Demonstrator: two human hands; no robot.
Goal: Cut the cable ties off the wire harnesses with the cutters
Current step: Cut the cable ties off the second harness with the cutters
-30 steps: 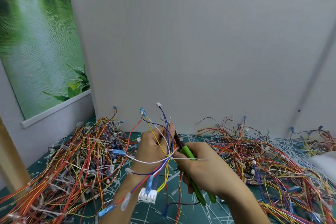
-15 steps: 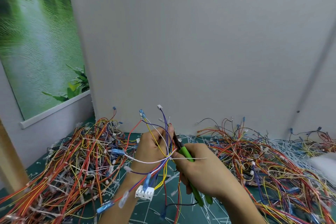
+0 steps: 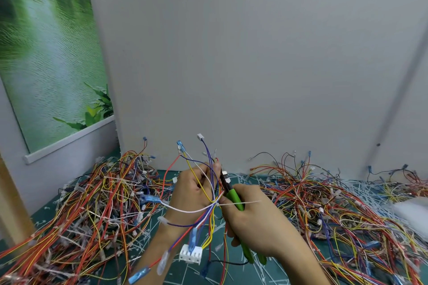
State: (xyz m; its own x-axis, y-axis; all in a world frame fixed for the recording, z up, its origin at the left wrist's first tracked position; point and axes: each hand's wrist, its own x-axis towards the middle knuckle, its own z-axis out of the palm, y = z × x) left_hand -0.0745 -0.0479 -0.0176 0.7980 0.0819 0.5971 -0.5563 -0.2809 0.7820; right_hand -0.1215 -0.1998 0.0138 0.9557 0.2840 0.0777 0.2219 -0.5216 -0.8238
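Head view: beyond both my hands stands a pale grey panel (image 3: 254,53), with a green waterside poster (image 3: 46,53) off past my left hand. Under my hands lies a dark green cutting mat (image 3: 162,269). A large heap of wire harnesses (image 3: 92,203) sprawls to the left of my left hand. Another heap (image 3: 324,210) spreads to the right of my right hand, mixed with pale cut tie scraps (image 3: 361,187).

My left hand (image 3: 194,192) grips one harness (image 3: 201,220) raised above the mat, fingers curled round its wires. Loose ends fan up above my knuckles. My right hand (image 3: 259,224) is wrapped round the green handles of the cutters (image 3: 234,196). Their dark head points up, just beside my left fingertips; I cannot tell whether the blades are parted.

A white connector block (image 3: 191,254) hangs from the harness below my left wrist. A white cable tie (image 3: 251,202) binds the wires between my hands, its tail lying across my right hand.
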